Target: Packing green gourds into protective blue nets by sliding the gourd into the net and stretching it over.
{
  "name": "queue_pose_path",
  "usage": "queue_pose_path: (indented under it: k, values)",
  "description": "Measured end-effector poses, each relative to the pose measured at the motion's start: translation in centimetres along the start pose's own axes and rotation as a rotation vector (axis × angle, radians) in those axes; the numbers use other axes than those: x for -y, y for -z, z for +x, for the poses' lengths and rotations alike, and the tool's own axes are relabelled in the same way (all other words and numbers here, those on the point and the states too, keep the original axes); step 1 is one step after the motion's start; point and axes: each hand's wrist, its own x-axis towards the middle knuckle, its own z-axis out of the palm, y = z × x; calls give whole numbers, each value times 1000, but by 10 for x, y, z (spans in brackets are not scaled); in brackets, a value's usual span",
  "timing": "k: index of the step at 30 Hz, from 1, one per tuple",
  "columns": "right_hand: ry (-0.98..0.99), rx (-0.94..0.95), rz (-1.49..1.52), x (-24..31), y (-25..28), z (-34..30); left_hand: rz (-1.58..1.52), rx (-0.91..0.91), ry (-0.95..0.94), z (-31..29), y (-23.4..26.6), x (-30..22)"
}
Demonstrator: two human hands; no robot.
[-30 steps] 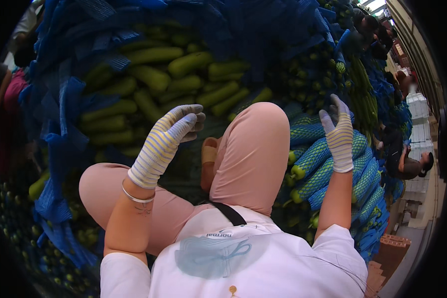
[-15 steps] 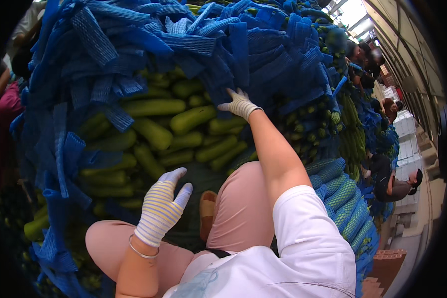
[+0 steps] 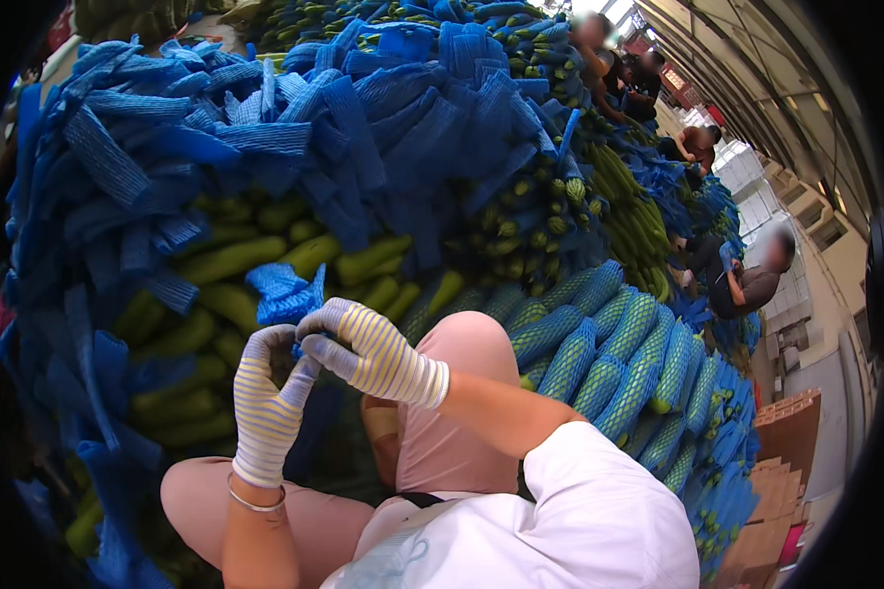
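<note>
Both my hands, in white gloves with thin stripes, meet in front of my chest. Between them is a blue foam net sleeve [image 3: 287,293], its crumpled upper part standing above my fingers. My left hand [image 3: 268,402] pinches its lower end from the left. From the right, my right hand [image 3: 378,353] grips the same end with bent fingers. Just beyond lie loose long green gourds [image 3: 371,261], several partly covered by my hands. A large heap of flat blue foam net sleeves [image 3: 334,137] lies over and around the gourds.
Gourds in blue nets [image 3: 627,344] are stacked to my right. More bare gourds [image 3: 624,216] lie behind them. One person [image 3: 751,280] sits at the far right, others farther back. Brown cardboard [image 3: 781,432] and white boxes [image 3: 756,201] stand beyond. My bent knees [image 3: 471,393] frame the near space.
My right hand has come back from the heap with a blue net sleeve and joined my left hand, which has closed on it. The view has swung to the right.
</note>
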Motion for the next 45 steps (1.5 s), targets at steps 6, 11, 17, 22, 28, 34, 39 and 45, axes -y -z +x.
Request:
queue_pose_path:
  k: [6, 11, 17, 22, 28, 34, 39, 45]
  values:
    - [-249, -56, 317, 4, -22, -45, -281, 71, 269, -25, -3, -8]
    - [-509, 120, 874, 14, -33, -71, -400, 158, 278, -53, -5, 1]
    - [-537, 125, 915, -10, -33, -93, -335, 54, 260, -76, 10, 0]
    - [-763, -111, 971, -26, -39, -93, -426, -40, 194, -86, 30, 9]
    - [-540, -9, 302, -8, -64, -91, -166, 104, 36, -94, 14, -24]
    - [-475, -177, 543, -1, -78, -73, 716, 69, -437, -95, 24, -7]
    - [-413, -61, 360, 11, -101, -82, 841, 108, 39, -94, 43, 26]
    - [-353, 111, 245, 16, -120, -98, -904, -361, 277, -82, 47, 30]
